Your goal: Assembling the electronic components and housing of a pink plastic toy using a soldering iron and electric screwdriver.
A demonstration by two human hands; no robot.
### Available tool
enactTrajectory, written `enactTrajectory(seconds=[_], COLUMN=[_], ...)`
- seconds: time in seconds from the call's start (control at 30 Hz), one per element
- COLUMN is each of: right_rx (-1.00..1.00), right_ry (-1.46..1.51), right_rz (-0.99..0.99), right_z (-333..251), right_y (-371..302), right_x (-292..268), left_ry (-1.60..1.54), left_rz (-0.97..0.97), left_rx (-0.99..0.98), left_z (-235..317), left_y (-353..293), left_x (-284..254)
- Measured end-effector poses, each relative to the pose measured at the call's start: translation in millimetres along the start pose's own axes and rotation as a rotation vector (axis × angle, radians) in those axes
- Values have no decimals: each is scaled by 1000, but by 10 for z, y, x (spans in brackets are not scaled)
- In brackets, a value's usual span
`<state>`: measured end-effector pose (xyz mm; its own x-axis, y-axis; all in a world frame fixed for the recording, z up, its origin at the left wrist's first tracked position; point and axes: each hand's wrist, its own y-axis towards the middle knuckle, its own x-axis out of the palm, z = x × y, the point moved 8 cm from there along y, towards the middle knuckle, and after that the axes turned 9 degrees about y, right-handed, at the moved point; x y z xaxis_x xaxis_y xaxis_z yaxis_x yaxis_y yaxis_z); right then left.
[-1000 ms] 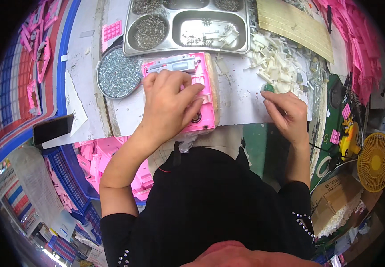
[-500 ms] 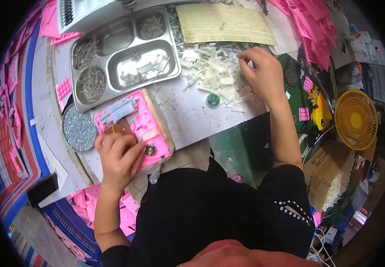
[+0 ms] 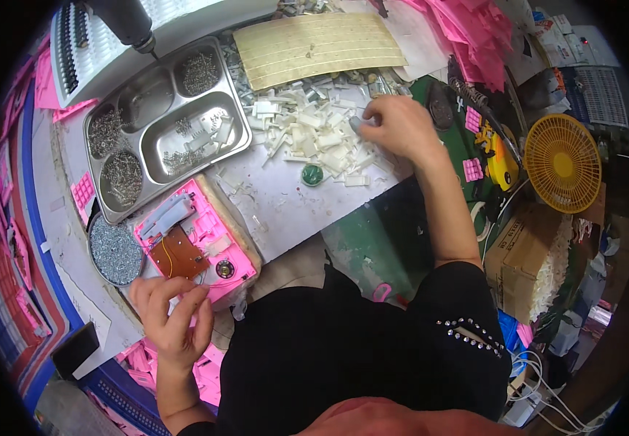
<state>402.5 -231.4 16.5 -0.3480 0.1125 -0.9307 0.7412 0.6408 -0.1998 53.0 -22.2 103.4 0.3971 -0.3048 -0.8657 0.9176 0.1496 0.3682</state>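
Note:
A pink plastic casing (image 3: 239, 260) rests on a pale block near the table's front edge. Inside it are a brown circuit board (image 3: 178, 254), thin wires, a grey part (image 3: 167, 218) and a round metal-centred part (image 3: 224, 269). Just in front of the casing is my left hand (image 3: 169, 323), its fingers loosely bent and apart, with nothing plainly held. My right hand (image 3: 405, 131) is closed in a pinch on a small grey piece (image 3: 359, 125) at the right side of a heap of white plastic parts (image 3: 322, 138). The piece's kind is too small to tell.
A steel compartment tray (image 3: 240, 138) holds screws and small metal parts. Beside it is a round dish of metal pieces (image 3: 116, 251). A power screwdriver (image 3: 129, 29) hangs above the tray. A curved yellowish sheet (image 3: 322, 47), a green-filled cup (image 3: 312, 174) and a yellow fan (image 3: 563, 163) lie farther right.
My left hand has drawn back from the casing, uncovering the board. My right hand now pinches a grey piece by the heap. The whole view has shifted, and the screwdriver shows more fully.

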Motion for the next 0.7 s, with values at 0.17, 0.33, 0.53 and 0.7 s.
enactTrajectory(seconds=[0.17,0.33,0.53,0.7], right_rx=[-98,-326,-409,-501], right_ry=[46,409,688,847], right_rz=[189,266,218,299], right_z=[-26,-559,-676,-647], right_y=[-93,-446,-661,-684], right_x=[-50,-238,-187,-123], left_ry=[-136,-473,-410,-436], left_rz=[14,-212,-321,-317], left_rx=[158,-171,104,40], left_z=[259,281,540,475], left_y=[548,1374,1748,1776], left_x=[195,871,1237,1237])
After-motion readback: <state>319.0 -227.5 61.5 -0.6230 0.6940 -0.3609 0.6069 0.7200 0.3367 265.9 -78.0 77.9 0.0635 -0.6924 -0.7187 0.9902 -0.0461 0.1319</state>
